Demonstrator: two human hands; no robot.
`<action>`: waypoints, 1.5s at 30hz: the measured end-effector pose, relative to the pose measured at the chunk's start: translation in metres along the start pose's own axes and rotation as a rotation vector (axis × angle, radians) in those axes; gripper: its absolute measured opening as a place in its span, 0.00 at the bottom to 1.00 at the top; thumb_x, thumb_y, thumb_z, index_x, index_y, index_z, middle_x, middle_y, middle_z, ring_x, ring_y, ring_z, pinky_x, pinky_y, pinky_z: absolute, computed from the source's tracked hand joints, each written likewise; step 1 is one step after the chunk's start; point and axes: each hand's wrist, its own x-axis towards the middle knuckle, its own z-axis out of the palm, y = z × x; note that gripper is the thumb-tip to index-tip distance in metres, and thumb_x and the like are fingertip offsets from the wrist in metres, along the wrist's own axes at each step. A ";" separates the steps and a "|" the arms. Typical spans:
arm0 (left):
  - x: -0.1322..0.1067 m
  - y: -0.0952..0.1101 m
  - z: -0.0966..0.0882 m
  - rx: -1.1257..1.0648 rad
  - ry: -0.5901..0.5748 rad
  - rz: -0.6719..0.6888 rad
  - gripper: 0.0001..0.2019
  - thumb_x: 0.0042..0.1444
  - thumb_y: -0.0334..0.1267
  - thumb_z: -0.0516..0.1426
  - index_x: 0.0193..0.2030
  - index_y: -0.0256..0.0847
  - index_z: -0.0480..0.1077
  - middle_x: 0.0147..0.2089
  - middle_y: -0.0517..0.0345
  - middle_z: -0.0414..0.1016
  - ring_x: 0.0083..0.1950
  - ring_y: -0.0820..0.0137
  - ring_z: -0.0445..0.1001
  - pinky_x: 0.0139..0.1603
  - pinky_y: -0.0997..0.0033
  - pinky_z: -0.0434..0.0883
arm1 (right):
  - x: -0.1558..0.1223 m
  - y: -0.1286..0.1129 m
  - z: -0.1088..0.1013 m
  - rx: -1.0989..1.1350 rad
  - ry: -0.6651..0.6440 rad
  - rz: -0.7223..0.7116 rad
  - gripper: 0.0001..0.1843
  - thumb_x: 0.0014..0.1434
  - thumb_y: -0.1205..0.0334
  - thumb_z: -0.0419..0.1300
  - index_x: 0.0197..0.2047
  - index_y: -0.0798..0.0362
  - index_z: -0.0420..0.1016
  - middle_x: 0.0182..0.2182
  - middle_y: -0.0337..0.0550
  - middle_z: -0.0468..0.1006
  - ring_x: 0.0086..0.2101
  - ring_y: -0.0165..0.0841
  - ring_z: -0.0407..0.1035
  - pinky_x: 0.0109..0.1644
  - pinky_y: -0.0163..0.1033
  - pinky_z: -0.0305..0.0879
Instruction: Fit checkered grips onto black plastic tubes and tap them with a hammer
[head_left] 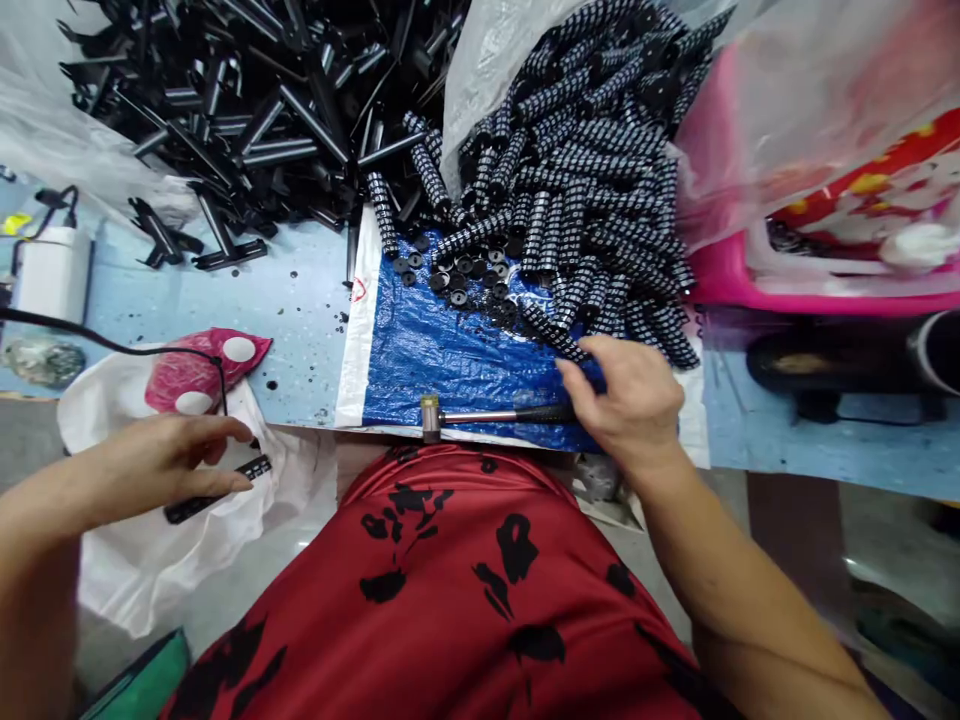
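My left hand (169, 460) is over the white bag (112, 580) at the table's left front edge, its thumb and index finger apart. A black-and-white patterned tube (251, 468) shows just beneath the thumb, and it looks loose from the fingers. My right hand (634, 405) pinches the near end of another patterned tube (551, 330) at the front of the tube pile (577, 190). Beneath that hand passes the black handle of a small hammer (480, 416), which lies along the front edge of the blue sheet (405, 350).
Black metal brackets (247, 120) are heaped at the back left. Small black discs (457, 280) lie before the tubes. A pink bin (720, 260) and a black cylindrical machine (825, 360) stand right. At left are a white power box (56, 275), a cable and a pink bundle (202, 365).
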 end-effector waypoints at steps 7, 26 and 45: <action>0.119 0.086 -0.004 -0.104 0.874 0.071 0.14 0.63 0.50 0.61 0.41 0.40 0.74 0.39 0.49 0.78 0.40 0.62 0.73 0.46 0.58 0.71 | 0.012 0.013 0.024 -0.115 -0.142 0.096 0.22 0.69 0.49 0.62 0.55 0.58 0.78 0.43 0.50 0.82 0.41 0.38 0.71 0.47 0.45 0.64; 0.230 0.116 -0.043 -0.036 0.828 -0.130 0.13 0.50 0.29 0.67 0.28 0.39 0.65 0.30 0.55 0.62 0.38 0.64 0.63 0.46 0.59 0.62 | 0.015 -0.012 0.019 0.754 -0.061 0.346 0.14 0.62 0.56 0.70 0.49 0.53 0.82 0.42 0.43 0.82 0.38 0.27 0.78 0.46 0.32 0.76; 0.143 0.166 0.067 -1.364 0.334 0.363 0.17 0.48 0.34 0.60 0.44 0.41 0.61 0.29 0.63 0.74 0.24 0.74 0.69 0.26 0.74 0.66 | 0.068 -0.082 0.024 1.788 -0.376 1.146 0.46 0.50 0.23 0.69 0.55 0.53 0.71 0.23 0.31 0.63 0.19 0.21 0.55 0.23 0.29 0.51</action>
